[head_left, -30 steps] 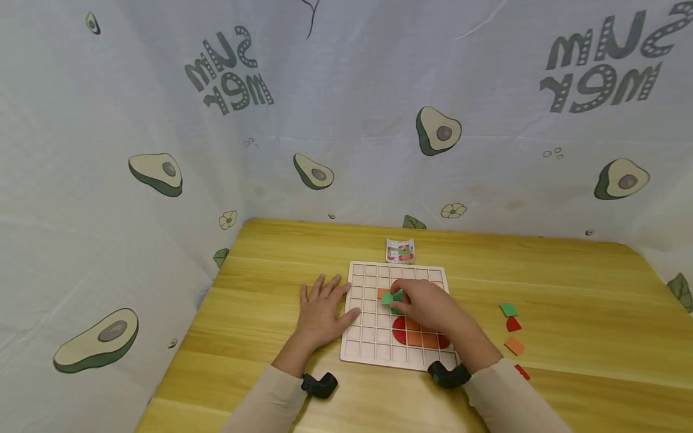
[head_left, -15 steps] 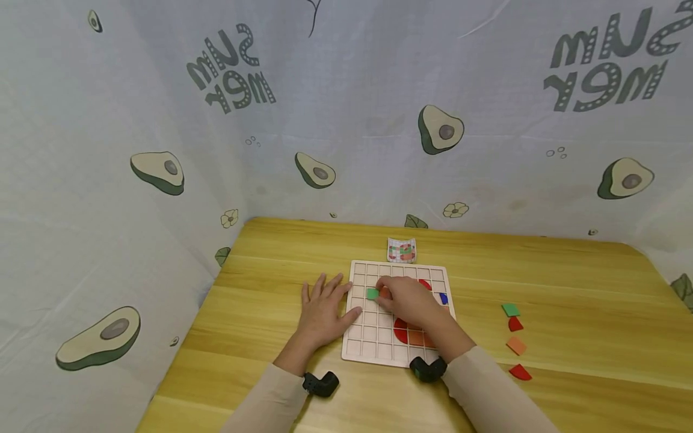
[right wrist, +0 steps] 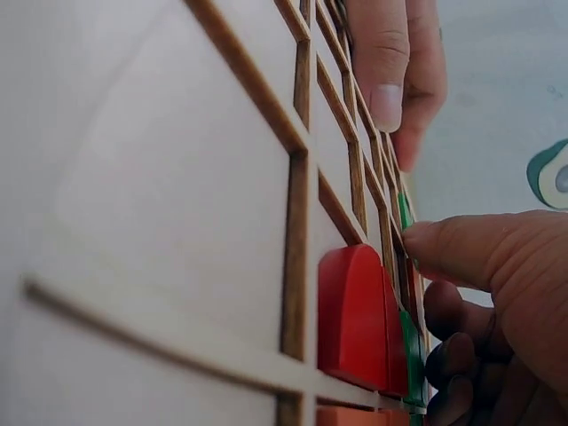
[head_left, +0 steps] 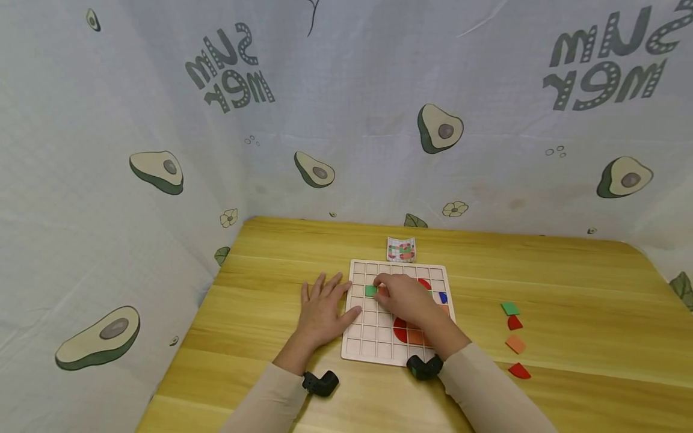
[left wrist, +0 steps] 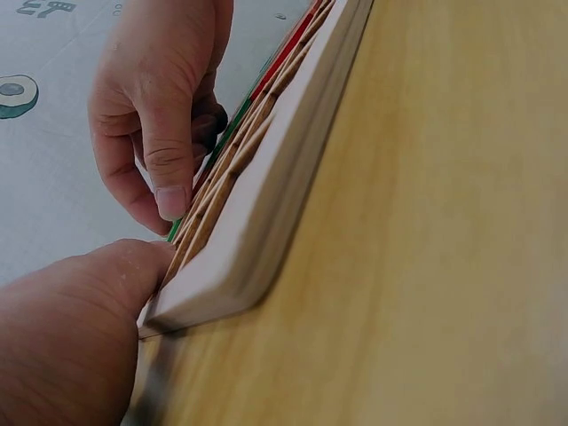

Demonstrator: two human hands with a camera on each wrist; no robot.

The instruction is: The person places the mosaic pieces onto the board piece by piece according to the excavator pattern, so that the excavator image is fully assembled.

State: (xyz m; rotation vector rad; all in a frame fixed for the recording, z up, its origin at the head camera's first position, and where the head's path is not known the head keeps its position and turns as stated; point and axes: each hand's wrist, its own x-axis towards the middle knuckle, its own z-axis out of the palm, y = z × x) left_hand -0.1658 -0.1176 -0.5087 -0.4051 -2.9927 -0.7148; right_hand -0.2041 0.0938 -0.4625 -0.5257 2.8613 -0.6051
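A pale wooden grid board lies on the table. My right hand reaches over its middle, thumb and forefinger pinching the right side of a green square tile at a cell left of centre. In the right wrist view, the thumb meets the green edge, with a red rounded tile standing in a nearer cell. My left hand is spread flat on the table, fingertips and thumb along the board's left side. Red pieces, orange pieces and a blue piece show around my right hand, which hides others.
Right of the board lie a loose green square, a red quarter-round, an orange square and another red quarter-round. A curled pattern card sits behind the board. A printed curtain hangs beyond the table.
My right hand has carried the green square tile left and slightly back across the board, into line with a cell left of the orange one. My left hand has stayed put.
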